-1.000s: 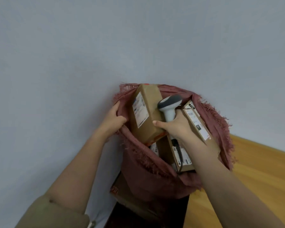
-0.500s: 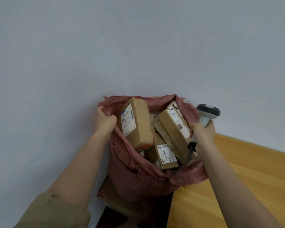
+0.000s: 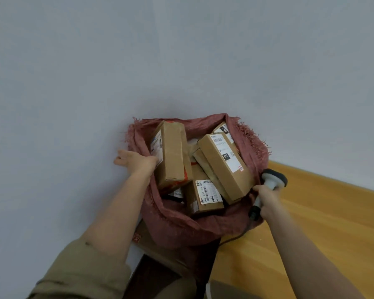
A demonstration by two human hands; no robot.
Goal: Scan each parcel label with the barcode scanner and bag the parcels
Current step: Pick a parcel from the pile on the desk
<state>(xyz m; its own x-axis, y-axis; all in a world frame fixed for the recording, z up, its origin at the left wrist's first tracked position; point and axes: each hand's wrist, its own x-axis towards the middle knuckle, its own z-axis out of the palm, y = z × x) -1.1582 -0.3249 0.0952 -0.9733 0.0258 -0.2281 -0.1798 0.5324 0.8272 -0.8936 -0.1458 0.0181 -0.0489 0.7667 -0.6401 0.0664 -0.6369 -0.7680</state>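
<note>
Left hand (image 3: 136, 161) grips sack (image 3: 181, 229) rim to hold its mouth open; right hand (image 3: 266, 200) grips scanner (image 3: 273, 180) at sack's right edge, beside boxes (image 3: 222, 165).

- A plain pale grey-blue wall (image 3: 181, 61) fills the upper and left part of the view.
- A wooden floor (image 3: 322, 223), yellow-orange with long grain, runs along the right side and meets the wall at a slanted edge.
- A dark brown piece of furniture (image 3: 151, 275) stands low in the middle; what it is cannot be told.
- An olive-green sleeve (image 3: 84, 270), rolled up, sits at the lower left.
</note>
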